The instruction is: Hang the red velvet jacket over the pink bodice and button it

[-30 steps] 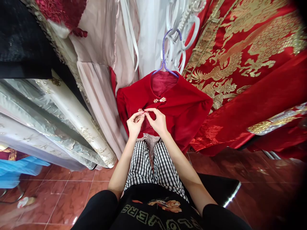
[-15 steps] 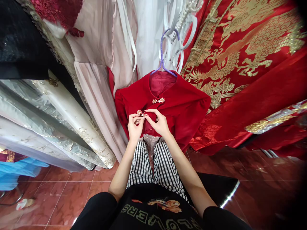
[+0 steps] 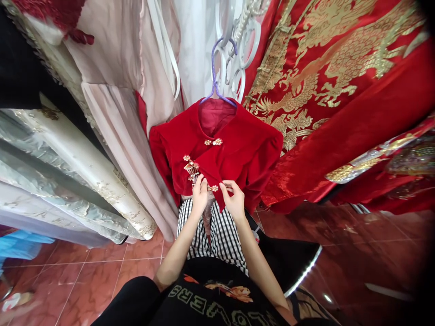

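A red velvet jacket [image 3: 251, 140] with a stand collar hangs on a purple hanger [image 3: 213, 72]. At the collar, a gold-and-white flower clasp [image 3: 213, 142] joins the two sides. Below it the front is partly open, its loose flap folded outward. My right hand [image 3: 234, 199] pinches the edge of this flap, low on the front. My left hand [image 3: 200, 192] is closed at the jacket's other front edge, just under a beaded ornament with a tassel [image 3: 192, 168]. Between my hands sits another flower clasp [image 3: 213, 188], partly covered by my left fingers.
A pale pink dress [image 3: 112, 117] and white gowns [image 3: 78, 167] hang to the left. To the right hangs a red garment with gold dragon embroidery [image 3: 326, 77]. White ring-shaped metalwork [image 3: 248, 45] stands behind the hanger. A black flat-topped object [image 3: 288, 258] rests near the red tiled floor [image 3: 108, 271].
Both hands have moved down the jacket front, away from the upper clasp. My right hand now pulls the flap outward. The view has shifted, moving the scene leftward.
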`<action>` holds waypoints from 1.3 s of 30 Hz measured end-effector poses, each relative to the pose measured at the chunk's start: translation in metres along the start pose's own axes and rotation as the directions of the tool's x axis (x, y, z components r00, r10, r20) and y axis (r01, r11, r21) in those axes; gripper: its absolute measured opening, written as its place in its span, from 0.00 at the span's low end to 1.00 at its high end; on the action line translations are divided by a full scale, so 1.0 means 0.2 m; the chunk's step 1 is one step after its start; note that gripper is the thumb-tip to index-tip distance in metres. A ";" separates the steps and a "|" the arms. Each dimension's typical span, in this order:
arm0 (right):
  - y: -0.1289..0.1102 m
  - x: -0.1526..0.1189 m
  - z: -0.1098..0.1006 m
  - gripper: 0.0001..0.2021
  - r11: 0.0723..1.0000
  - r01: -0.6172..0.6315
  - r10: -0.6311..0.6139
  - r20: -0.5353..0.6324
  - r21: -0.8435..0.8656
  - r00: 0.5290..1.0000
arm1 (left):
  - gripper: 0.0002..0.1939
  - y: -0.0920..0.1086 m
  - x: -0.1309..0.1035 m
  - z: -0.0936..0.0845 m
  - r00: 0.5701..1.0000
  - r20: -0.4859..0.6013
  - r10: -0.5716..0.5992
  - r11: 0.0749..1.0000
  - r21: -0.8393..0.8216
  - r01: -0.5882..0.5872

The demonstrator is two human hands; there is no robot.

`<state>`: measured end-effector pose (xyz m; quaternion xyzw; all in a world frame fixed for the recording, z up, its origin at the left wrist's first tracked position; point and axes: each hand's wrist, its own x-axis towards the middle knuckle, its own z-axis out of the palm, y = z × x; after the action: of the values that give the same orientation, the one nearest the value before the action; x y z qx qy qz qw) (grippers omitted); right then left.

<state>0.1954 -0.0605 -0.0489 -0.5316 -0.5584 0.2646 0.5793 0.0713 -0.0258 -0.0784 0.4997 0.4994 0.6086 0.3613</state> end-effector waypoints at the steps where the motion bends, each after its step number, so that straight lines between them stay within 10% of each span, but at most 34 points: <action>1: -0.01 0.01 -0.01 0.13 1.000 0.013 -0.014 -0.035 -0.007 0.999 | 0.21 0.00 0.01 0.00 0.999 0.036 -0.038 0.999 -0.004 0.038; 6: -0.06 0.06 -0.04 0.13 0.998 0.065 -0.065 -0.074 -0.005 0.995 | 0.36 0.05 0.07 -0.01 0.986 0.163 -0.034 0.972 0.234 -0.006; 14: -0.05 0.05 -0.04 0.13 1.000 0.026 -0.026 -0.065 0.008 0.998 | 0.50 0.09 -0.01 -0.10 0.995 -0.072 -0.063 0.944 0.319 0.083; 24: -0.02 0.05 -0.03 0.13 0.998 -0.017 0.021 -0.058 0.066 0.998 | 0.32 0.06 -0.16 -0.46 0.996 -0.083 -0.011 0.959 0.280 0.034; 32: -0.02 0.04 0.00 0.12 0.999 0.015 -0.014 -0.034 0.033 0.999 | 0.23 0.00 0.05 -0.35 0.993 -0.086 -0.087 0.979 0.178 0.101; 39: -0.02 0.05 -0.01 0.11 0.999 0.048 -0.048 -0.013 -0.009 0.999 | 0.11 0.07 -0.06 -0.32 0.994 -0.090 -0.056 0.917 0.388 0.087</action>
<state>0.1989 -0.0528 -0.0406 -0.5224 -0.5683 0.2445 0.5868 0.0134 -0.0553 -0.0679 0.5193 0.6425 0.5016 0.2567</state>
